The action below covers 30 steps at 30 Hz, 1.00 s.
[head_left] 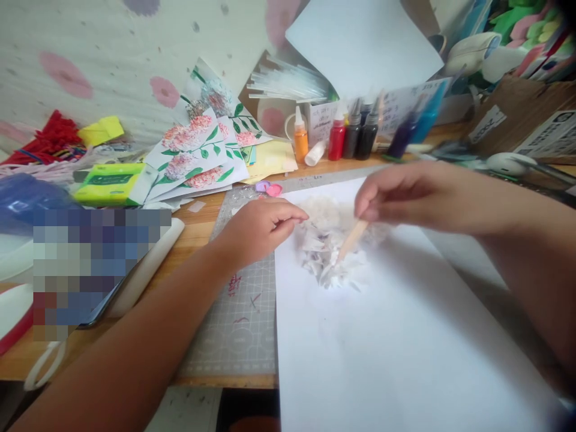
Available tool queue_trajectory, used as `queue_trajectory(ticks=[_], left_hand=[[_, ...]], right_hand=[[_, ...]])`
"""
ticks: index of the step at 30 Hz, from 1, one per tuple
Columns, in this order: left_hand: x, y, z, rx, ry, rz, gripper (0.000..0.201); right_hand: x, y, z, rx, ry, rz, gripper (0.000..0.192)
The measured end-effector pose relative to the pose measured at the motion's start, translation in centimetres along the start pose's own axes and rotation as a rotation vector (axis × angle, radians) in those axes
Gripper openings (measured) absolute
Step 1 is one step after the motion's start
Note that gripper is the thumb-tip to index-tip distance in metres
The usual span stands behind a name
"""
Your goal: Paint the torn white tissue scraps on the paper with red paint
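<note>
Head view — right hand (402, 192) arches, fingers (366, 204) pinching a stick (351, 242).

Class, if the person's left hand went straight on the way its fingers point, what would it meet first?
Probably the ruffled white pieces on the white sheet, just beyond the left hand. Depth is unclear, though: it might pass above them and meet the right hand.
</note>
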<state>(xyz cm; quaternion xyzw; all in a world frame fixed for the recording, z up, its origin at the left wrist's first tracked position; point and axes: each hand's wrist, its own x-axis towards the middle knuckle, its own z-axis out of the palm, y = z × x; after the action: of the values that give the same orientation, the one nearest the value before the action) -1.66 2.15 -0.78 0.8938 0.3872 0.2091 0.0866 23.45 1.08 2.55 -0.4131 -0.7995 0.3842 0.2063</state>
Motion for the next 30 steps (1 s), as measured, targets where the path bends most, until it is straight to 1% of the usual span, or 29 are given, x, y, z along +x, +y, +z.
queue_trajectory(ticks=[1,2,3,4,7,9,10,11,13,15,16,18,21,23,24,25,26,28,30], left_hand=[[0.0,0.0,0.0,0.002,0.001,-0.013,0.028],[0.0,0.0,0.1,0.003,0.001,-0.028,0.028],[0.0,0.0,0.1,0.002,0.001,-0.043,0.028],[-0.1,0.0,0.1,0.0,0.002,-0.053,0.028],[-0.1,0.0,0.2,-0.002,0.002,-0.059,0.027],[-0.1,0.0,0.2,-0.003,0.006,-0.044,0.028],[-0.1,0.0,0.2,-0.003,0.013,-0.035,0.028],[0.0,0.0,0.2,-0.004,0.022,-0.029,0.028],[0.0,-0.1,0.3,-0.007,0.041,-0.024,0.029],[0.0,-0.1,0.2,-0.008,0.045,-0.035,0.03],[0.0,-0.1,0.2,-0.007,0.041,-0.044,0.029],[0.0,0.0,0.2,-0.01,0.033,-0.059,0.029],[0.0,0.2,0.2,-0.037,0.036,-0.078,0.03],[0.0,0.3,0.2,-0.053,0.039,-0.084,0.031],[0.0,0.2,0.3,-0.058,0.037,-0.085,0.03],[0.0,0.2,0.3,-0.061,0.036,-0.083,0.029],[0.0,0.2,0.3,-0.065,0.036,-0.081,0.028],[0.1,0.1,0.4,-0.07,0.044,-0.084,0.027],[0.1,0.1,0.4,-0.068,0.057,-0.098,0.027]], right_hand=[[0.0,-0.2,0.2,-0.027,-0.066,-0.008,0.025],[0.0,-0.2,0.2,-0.062,-0.096,0.0,0.025],[0.1,0.0,0.1,-0.092,-0.092,0.021,0.023],[0.0,0.3,-0.2,-0.106,-0.056,0.045,0.022],[-0.2,1.1,-1.2,-0.076,0.118,0.108,0.021],[-0.4,1.0,-1.4,-0.039,0.171,0.103,0.022],[-0.4,0.8,-1.1,-0.02,0.156,0.075,0.022],[-0.3,0.4,-0.7,-0.006,0.114,0.039,0.022],[0.0,-0.1,0.2,-0.004,-0.018,-0.019,0.02],[0.3,-0.2,0.7,-0.027,-0.109,-0.027,0.018],[0.5,0.0,0.7,-0.032,-0.116,-0.016,0.017],[0.4,0.7,0.1,-0.013,-0.051,0.019,0.016],[-0.4,1.7,-1.4,0.09,0.182,0.045,0.014],[-1.0,1.7,-2.0,0.16,0.332,0.01,0.012],[-1.1,1.6,-2.0,0.181,0.369,-0.017,0.011],[-1.1,1.3,-1.8,0.183,0.362,-0.044,0.011],[-1.0,0.9,-1.5,0.17,0.314,-0.069,0.011],[-0.6,0.2,-0.5,0.112,0.137,-0.091,0.014],[0.0,-0.1,0.4,0.031,-0.033,-0.078,0.019]])
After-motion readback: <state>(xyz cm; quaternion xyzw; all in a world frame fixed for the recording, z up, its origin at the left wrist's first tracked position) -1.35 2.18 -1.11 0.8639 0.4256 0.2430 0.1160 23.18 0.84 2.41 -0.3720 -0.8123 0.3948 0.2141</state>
